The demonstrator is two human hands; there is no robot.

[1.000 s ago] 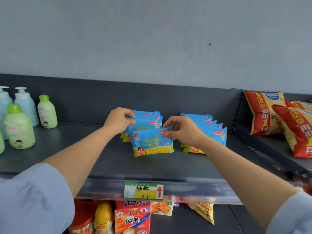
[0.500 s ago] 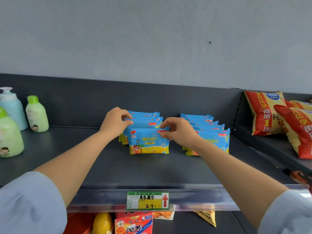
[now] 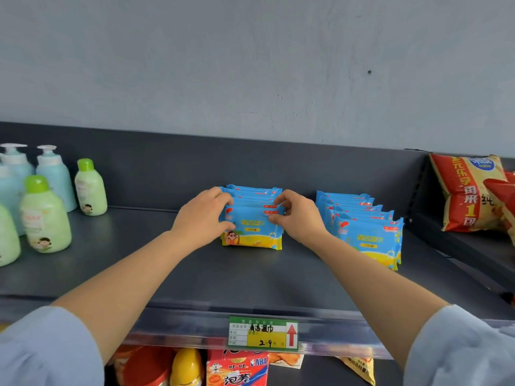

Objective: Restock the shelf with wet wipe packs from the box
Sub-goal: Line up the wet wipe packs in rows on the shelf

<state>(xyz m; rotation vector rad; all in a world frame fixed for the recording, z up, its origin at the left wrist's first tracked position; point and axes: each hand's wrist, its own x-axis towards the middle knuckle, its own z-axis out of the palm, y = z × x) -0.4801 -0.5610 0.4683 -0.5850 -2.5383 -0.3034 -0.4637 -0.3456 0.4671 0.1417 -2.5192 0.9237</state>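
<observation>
Two rows of wet wipe packs [image 3: 367,240] already stand on the shelf [image 3: 250,282]. The left hand [image 3: 200,218] and the right hand [image 3: 299,218] pinch the front pack [image 3: 252,234] of the left row by its upper corners. The box is not in view, so I cannot tell how many remain.

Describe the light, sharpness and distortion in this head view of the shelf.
Head view: light soft and even, faint shadow under the front pack; left hand and right hand sharp; shelf lip smeared, with pale sheen; small print on the tag blurred; sleeves swell at the corners.
</observation>
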